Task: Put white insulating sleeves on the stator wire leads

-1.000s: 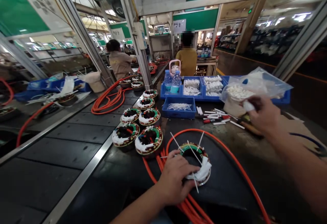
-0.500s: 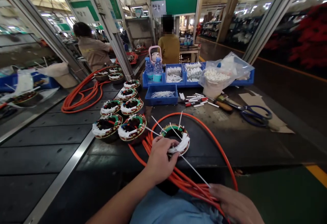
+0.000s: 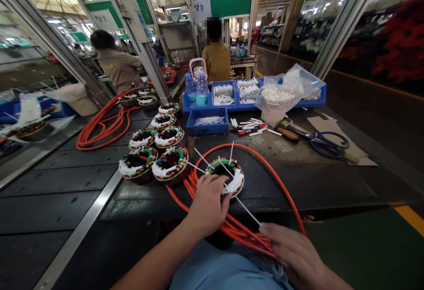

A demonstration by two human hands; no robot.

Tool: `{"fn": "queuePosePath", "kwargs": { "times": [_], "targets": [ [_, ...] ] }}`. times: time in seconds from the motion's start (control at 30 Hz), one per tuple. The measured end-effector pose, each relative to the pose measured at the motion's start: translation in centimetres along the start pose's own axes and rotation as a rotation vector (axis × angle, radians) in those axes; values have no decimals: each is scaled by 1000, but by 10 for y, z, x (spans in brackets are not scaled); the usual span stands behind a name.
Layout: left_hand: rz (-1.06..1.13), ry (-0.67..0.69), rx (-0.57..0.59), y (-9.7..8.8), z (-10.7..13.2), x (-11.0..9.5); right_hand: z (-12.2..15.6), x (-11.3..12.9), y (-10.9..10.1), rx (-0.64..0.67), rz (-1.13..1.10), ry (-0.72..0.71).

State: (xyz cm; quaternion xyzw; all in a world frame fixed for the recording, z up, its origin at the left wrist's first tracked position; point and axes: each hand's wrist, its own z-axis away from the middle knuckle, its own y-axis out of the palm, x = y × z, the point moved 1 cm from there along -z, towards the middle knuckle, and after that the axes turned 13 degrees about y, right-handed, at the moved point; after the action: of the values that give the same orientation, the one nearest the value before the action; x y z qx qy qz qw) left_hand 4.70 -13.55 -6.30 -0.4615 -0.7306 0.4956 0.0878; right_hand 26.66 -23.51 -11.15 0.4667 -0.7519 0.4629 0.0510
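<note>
A ring-shaped motor stator (image 3: 216,164) with green and copper-coloured windings lies on the dark bench in front of me. Several thin white cable ties stick out from its rim. My left hand (image 3: 209,201) is closed over the near left side of the ring, thumb and fingers pressed at a white wrapped bundle (image 3: 236,183). From the ring's near side one white cable tie (image 3: 247,210) runs down to the right, and my right hand (image 3: 293,246) pinches its far end. An orange cable (image 3: 278,182) loops around the stator and passes under my hands.
More stators (image 3: 170,164) stand in rows on the left. A blue tray (image 3: 208,127) of cable ties and blue bins (image 3: 236,104) stand behind. Markers (image 3: 255,133), blue-handled scissors (image 3: 327,145) and cardboard (image 3: 359,151) lie to the right. Two people work beyond the frame posts.
My right hand has moved up and left, nearer the stator, still holding the cable tie's end. My left hand stays on the ring. The whole view has shifted slightly.
</note>
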Motion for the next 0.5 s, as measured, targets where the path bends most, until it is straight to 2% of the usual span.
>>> {"fn": "queuePosePath", "kwargs": {
  "times": [0.07, 0.13, 0.23, 0.37, 0.5],
  "targets": [
    [19, -50, -22, 1, 0, -1, -21, -3, 13, -22, -6, -8],
    [92, -103, -63, 1, 1, 0, -44, -5, 24, -84, -88, 48],
    [153, -52, -98, 0, 2, 1, -71, -7, 34, -104, -276, 302],
    [133, 20, -86, 1, 3, 3, -76, -8, 35, -20, -525, 639],
    [99, 7, -81, 1, 4, 4, -72, -9, 37, 41, -618, 740]
  ]
}}
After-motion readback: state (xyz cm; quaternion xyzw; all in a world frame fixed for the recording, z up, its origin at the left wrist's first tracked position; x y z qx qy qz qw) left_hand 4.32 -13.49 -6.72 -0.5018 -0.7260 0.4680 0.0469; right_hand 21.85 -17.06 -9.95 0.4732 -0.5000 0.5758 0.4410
